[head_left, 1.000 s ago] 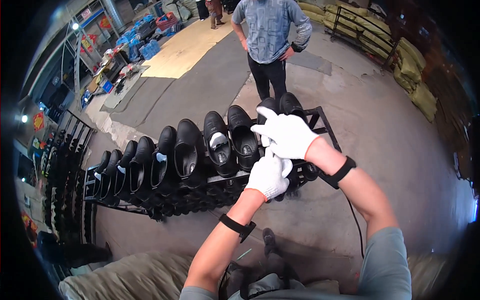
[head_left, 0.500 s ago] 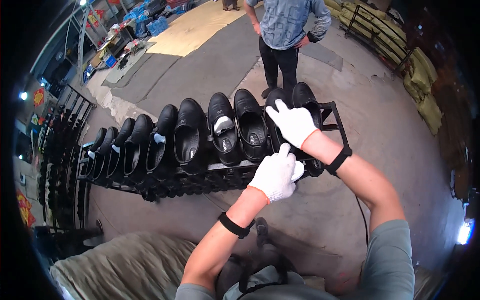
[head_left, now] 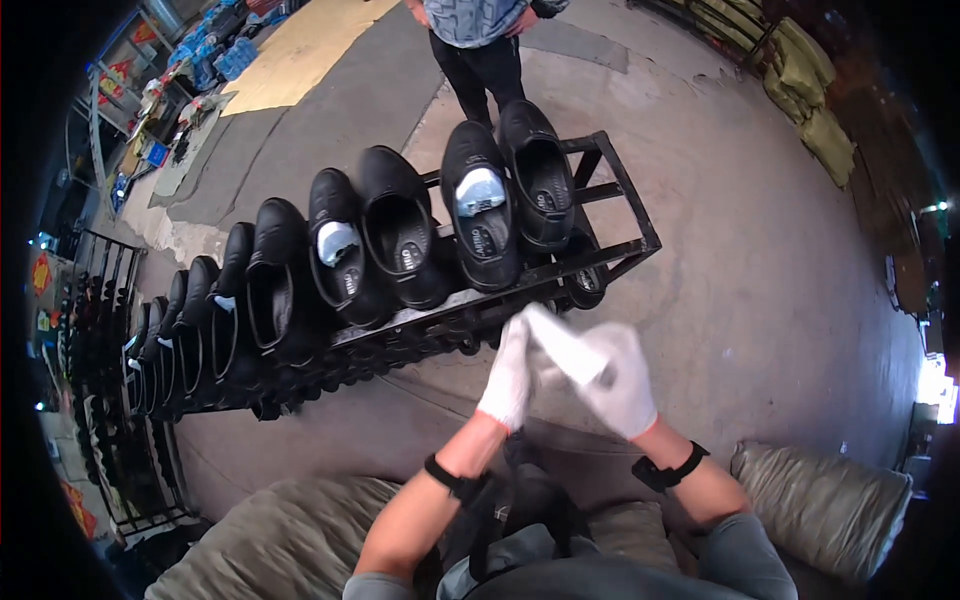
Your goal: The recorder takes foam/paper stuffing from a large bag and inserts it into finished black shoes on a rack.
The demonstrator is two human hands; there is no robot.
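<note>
Right hand (head_left: 618, 385), in a white knitted glove with an orange cuff, sits at four o'clock from the view's centre and appears wrapped around the lower end of a blurred, flat white strip (head_left: 565, 345). Left hand (head_left: 508, 375), gloved alike, lies between five and six, fingertips meeting the strip's upper end; blur hides whether they pinch it. Half a second ago the right hand was at the black slip-on shoe (head_left: 485, 238) second from the row's right end, now at twelve o'clock. Both hands have since drawn back, and a crumpled white wad (head_left: 480, 188) shows in its opening, so it now matches the one two places leftward, while the end shoe (head_left: 545, 178) at one o'clock shows none. They stand on a black metal rack (head_left: 627, 190) running toward nine o'clock, over a worn grey-brown floor (head_left: 750, 250). Grey-green fabric bundles (head_left: 290, 530) lie at seven and four; farther off, a person in black trousers (head_left: 485, 75) stands at twelve, and yellow-green sacks (head_left: 825, 140) lie at two.
</note>
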